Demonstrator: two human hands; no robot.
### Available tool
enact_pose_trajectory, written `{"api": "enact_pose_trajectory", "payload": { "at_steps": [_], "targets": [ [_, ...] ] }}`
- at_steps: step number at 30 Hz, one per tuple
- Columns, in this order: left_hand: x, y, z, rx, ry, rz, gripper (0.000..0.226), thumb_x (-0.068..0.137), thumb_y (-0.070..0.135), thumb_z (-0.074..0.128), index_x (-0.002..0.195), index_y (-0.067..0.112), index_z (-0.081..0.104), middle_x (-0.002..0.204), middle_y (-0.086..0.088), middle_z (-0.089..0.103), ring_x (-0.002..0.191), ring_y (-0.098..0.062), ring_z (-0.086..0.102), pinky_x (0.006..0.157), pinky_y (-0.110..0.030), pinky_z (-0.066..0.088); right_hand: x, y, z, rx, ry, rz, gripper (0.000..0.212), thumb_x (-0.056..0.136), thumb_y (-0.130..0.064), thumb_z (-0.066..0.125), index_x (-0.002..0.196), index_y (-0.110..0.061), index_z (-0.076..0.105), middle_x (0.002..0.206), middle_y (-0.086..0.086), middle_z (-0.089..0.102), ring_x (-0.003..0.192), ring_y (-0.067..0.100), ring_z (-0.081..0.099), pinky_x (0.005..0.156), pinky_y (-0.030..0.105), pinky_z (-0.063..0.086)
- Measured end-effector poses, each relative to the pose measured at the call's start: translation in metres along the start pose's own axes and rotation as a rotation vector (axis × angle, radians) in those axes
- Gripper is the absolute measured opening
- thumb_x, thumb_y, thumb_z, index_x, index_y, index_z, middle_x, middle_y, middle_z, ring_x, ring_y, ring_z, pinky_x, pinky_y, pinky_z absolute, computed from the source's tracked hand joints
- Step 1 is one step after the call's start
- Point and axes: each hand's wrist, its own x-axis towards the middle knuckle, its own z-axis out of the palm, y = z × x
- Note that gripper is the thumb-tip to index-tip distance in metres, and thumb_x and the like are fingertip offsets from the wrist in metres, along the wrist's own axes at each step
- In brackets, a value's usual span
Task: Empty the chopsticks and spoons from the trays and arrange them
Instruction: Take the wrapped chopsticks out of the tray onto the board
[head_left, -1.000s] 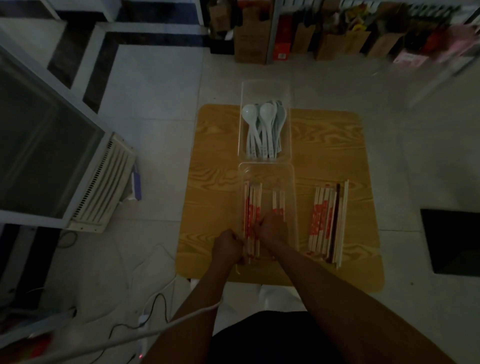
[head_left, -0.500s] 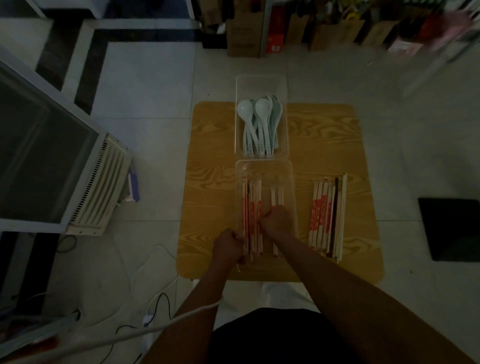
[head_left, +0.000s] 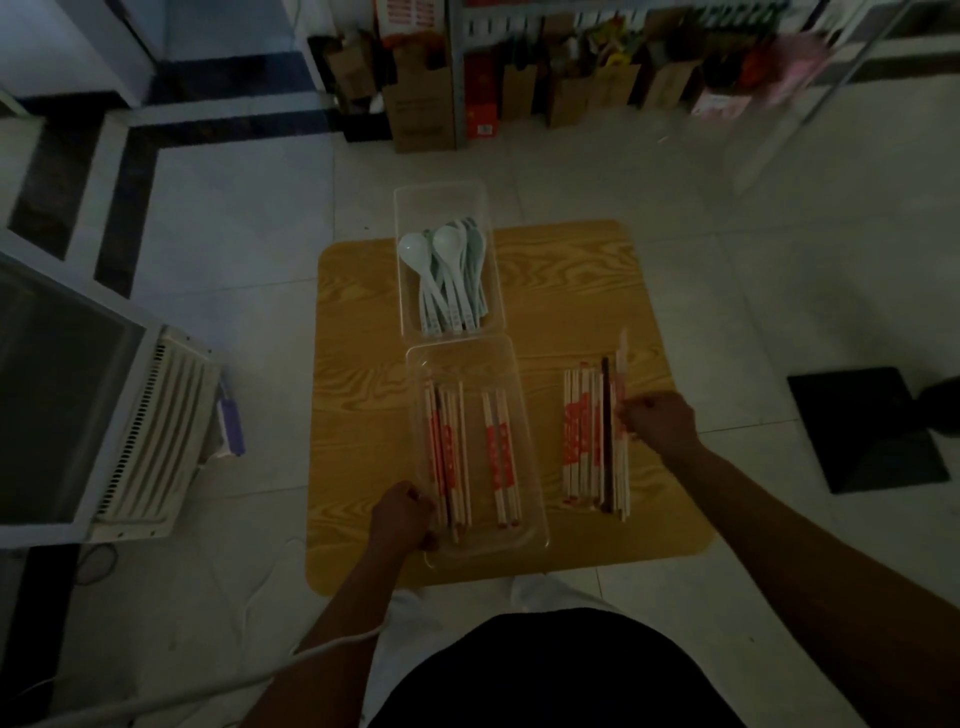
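A clear near tray (head_left: 535, 499) on the wooden table (head_left: 358, 395) holds two groups of pale chopsticks with red print (head_left: 500, 457). My left hand (head_left: 402, 517) grips the tray's near left corner. A row of chopsticks (head_left: 584, 436) lies on the table to the tray's right. My right hand (head_left: 657, 421) pinches a pale chopstick (head_left: 622, 358) at the right side of that row. A second clear tray (head_left: 447, 208) further back holds several pale green spoons (head_left: 452, 275).
The table is small and low on a tiled floor. A white appliance (head_left: 150, 436) stands to the left, a black mat (head_left: 872, 426) to the right. Cardboard boxes and shelves (head_left: 426, 104) line the back. A white cable (head_left: 322, 649) runs across my left forearm.
My right hand has left the near tray and moved right to the row on the table, holding a chopstick. My left hand stays on the tray's corner. The view shifted.
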Motion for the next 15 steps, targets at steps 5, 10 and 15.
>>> {"api": "enact_pose_trajectory", "payload": {
  "at_steps": [5,10,15],
  "targets": [
    [-0.002,0.001,0.003,0.034,0.038,0.016,0.009,0.095,0.017,0.055,0.09,0.01,0.053,0.083,-0.017,0.068,0.057,-0.024,0.07,0.071,-0.043,0.06,0.026,0.067,-0.009,-0.082,0.019,0.217,0.023,0.077,-0.028,0.073,0.078,-0.005,0.073,0.082,0.014,0.073,0.076,0.03,0.071,0.079,0.045,0.059],
    [-0.006,0.003,0.004,0.055,0.05,0.016,0.008,0.096,0.016,0.055,0.089,0.014,0.052,0.082,-0.015,0.068,0.043,-0.014,0.065,0.046,-0.025,0.051,0.018,0.062,0.001,-0.117,-0.01,0.258,0.018,0.079,-0.023,0.072,0.077,-0.005,0.071,0.081,0.012,0.072,0.069,0.024,0.067,0.059,0.026,0.051],
    [-0.006,0.001,0.005,0.059,0.052,0.012,0.006,0.095,0.014,0.055,0.09,0.013,0.053,0.092,-0.02,0.068,0.055,-0.025,0.069,0.052,-0.031,0.057,0.011,0.05,0.016,-0.128,0.041,0.21,0.019,0.083,-0.023,0.067,0.071,-0.01,0.073,0.077,0.01,0.072,0.067,0.024,0.066,0.063,0.03,0.054]
  ]
}}
